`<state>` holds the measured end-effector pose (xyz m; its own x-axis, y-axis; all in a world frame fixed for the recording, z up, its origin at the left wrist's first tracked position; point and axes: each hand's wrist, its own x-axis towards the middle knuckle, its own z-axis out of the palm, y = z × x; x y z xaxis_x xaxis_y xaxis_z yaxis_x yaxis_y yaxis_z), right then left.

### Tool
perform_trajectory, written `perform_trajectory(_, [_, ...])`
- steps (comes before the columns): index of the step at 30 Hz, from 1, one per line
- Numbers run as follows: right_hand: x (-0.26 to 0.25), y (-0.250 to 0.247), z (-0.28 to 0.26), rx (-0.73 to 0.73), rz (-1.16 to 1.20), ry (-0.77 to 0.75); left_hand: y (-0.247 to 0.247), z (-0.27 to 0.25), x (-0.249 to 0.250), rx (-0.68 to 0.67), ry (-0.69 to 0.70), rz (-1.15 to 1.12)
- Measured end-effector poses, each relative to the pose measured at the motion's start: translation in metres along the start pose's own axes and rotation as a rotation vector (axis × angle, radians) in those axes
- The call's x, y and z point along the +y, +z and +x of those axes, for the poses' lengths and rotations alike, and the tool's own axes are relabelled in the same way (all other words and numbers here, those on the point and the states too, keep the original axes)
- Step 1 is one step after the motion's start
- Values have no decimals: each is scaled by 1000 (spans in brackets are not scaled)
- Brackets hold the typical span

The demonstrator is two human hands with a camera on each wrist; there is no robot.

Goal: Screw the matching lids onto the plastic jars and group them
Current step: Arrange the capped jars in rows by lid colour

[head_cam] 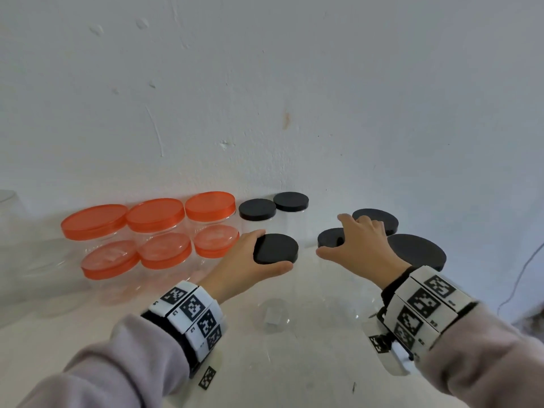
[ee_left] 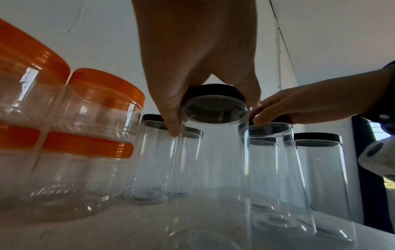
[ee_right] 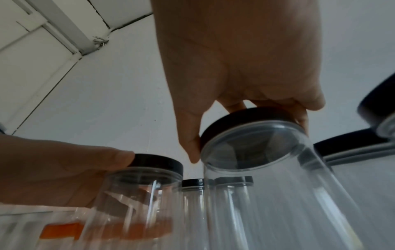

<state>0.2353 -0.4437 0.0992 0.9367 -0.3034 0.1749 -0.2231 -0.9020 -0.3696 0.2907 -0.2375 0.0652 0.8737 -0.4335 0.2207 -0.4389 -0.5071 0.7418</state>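
Black-lidded jars beside the orange-lidded jars (head_cam: 153, 231): left hand (head_cam: 244, 260) grips one black lid (head_cam: 275, 248), right hand (head_cam: 362, 242) grips another lid (head_cam: 329, 237).

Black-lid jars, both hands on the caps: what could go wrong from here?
1. The left hand and right hand each grip only a black lid atop a tall clear jar; lifted by a loosely threaded cap, the body might drop.
2. The right-hand jar tilts among close neighbours; sliding it could topple them.

Soft daylight, wrist views blurry.
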Motion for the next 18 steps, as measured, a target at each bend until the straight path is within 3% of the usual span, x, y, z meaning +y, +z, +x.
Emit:
perform_trajectory(11, [-4,33,59,45,376,-112,24,39,6,301,-97,-72])
perform_trajectory(18, [2,54,78,66,527,-183,34,54,-6,363,-170,-111])
